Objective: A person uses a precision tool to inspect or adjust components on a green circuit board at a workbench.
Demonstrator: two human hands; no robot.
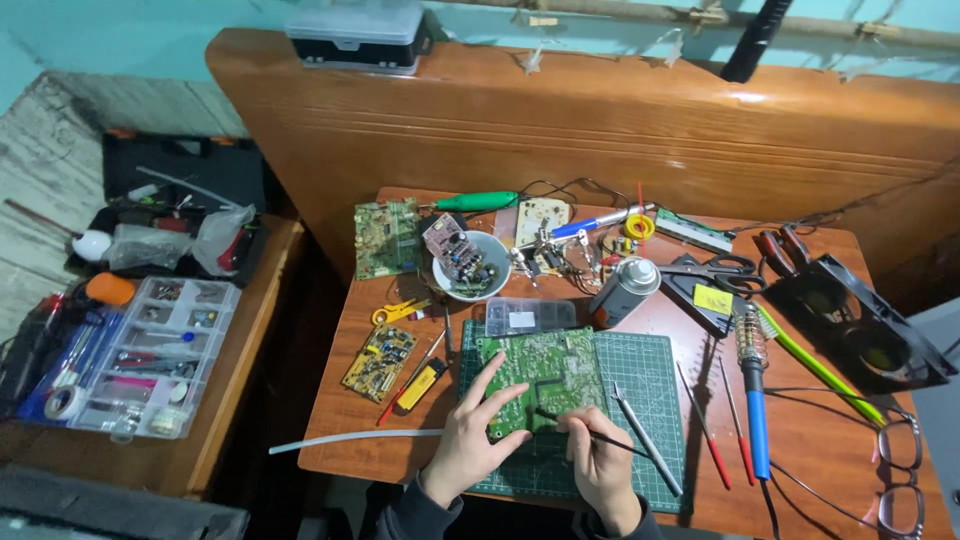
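Left hand point(470, 435) steadies circuit board point(540, 368); bowl point(472, 265) holds boards.

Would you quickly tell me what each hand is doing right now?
Left hand: open, fingers spread, pressing on the green circuit board.
Right hand: closed on a thin black tool, tip at the board's near edge.

Bright even overhead light, sharp, wide-angle edge distortion
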